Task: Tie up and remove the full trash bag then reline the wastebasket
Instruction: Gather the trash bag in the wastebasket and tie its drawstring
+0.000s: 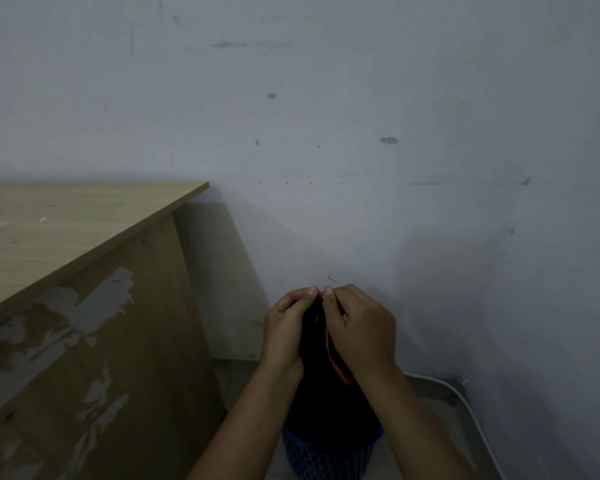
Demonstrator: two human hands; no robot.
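My left hand point(284, 327) and right hand point(361, 327) pinched the red drawstring point(336, 365) atop the black trash bag point(329, 403), which sat in the blue wastebasket point(326, 455) beside the desk point(84, 223); it looked soft, best lifted by its gathered neck.

No readable text, label, brand, number or sign anywhere in my view. Wall point(361, 98) shows only scuffs and stains; desk point(66, 220) side panel shows peeled veneer, no print I can make out.
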